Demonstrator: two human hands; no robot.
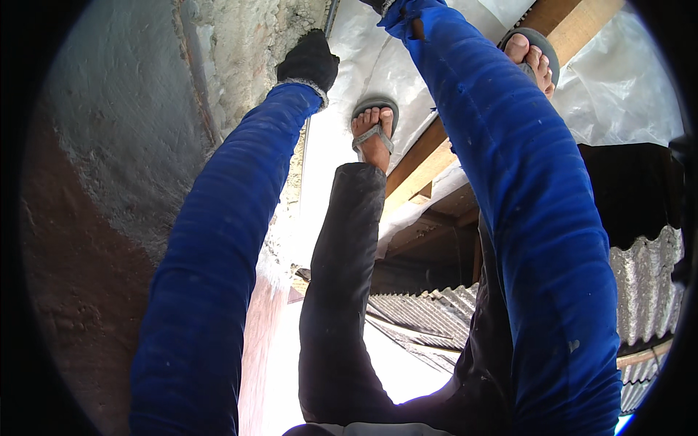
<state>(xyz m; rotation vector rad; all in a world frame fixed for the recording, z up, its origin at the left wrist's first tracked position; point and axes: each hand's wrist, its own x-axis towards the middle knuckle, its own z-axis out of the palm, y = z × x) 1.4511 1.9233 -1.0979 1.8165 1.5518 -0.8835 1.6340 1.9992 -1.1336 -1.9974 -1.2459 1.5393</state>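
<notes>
My left hand (pixel 307 62) is in a black glove with a grey cuff at the upper middle, curled beside a rough plaster wall (pixel 247 36) and a thin metal strip (pixel 329 18); what it holds, if anything, is hidden. My right hand (pixel 374 5), also dark-gloved, is mostly cut off at the top edge, so its fingers and any object in it are unclear. Both blue sleeves reach up through the view. My sandalled feet (pixel 374 134) (pixel 534 58) are on or over pale shiny sheeting (pixel 356 58) beside wooden beams (pixel 560 22), below dark trouser legs.
A grey and reddish-brown wall (pixel 94 218) fills the left side. More crinkled sheeting (pixel 611 87) lies at upper right. A dark opening (pixel 625 189) and corrugated roofing panels (pixel 640 283) show at right and lower middle, with bright glare between the legs.
</notes>
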